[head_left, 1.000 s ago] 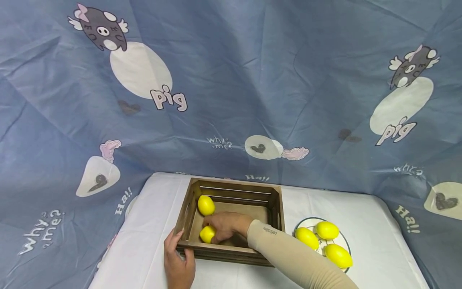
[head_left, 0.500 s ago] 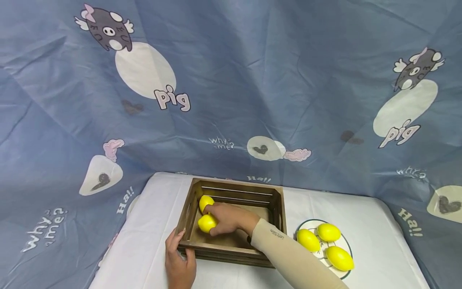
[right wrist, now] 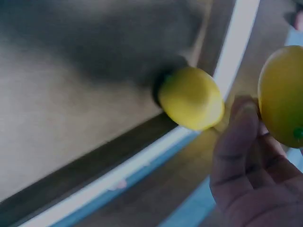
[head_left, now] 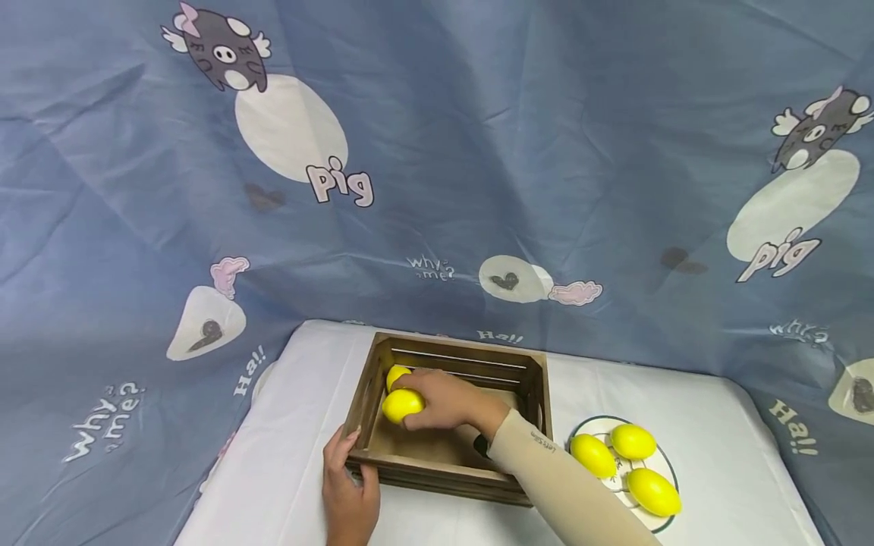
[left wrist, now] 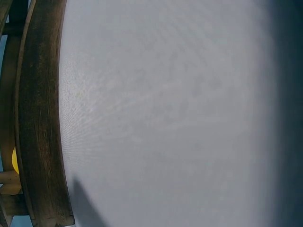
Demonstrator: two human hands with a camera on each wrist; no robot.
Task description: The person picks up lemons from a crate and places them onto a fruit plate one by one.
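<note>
Inside the brown wooden crate (head_left: pixel 451 469), my right hand (head_left: pixel 440 402) holds a yellow lemon (head_left: pixel 401 406) between thumb and fingers. The right wrist view has this lemon (right wrist: pixel 283 97) at its right edge, raised off the crate floor. A second lemon (right wrist: pixel 191 98) sits in the crate's back left corner; in the head view that lemon (head_left: pixel 396 374) is partly covered by the held one and my fingers. My left hand (head_left: pixel 350 497) grips the crate's front left corner. The left wrist view shows the crate's wooden wall (left wrist: pixel 41 113) but not the hand.
To the right of the crate, a white plate (head_left: pixel 665 464) with a dark rim bears three lemons (head_left: pixel 653 491). Crate and plate stand on a white-covered table (head_left: pixel 273 470). A blue printed cloth (head_left: pixel 423 152) hangs behind.
My right hand has carried its lemon from the crate's front left towards the back left lemon and higher. The left hand keeps its grip on the corner. The head view has shifted slightly.
</note>
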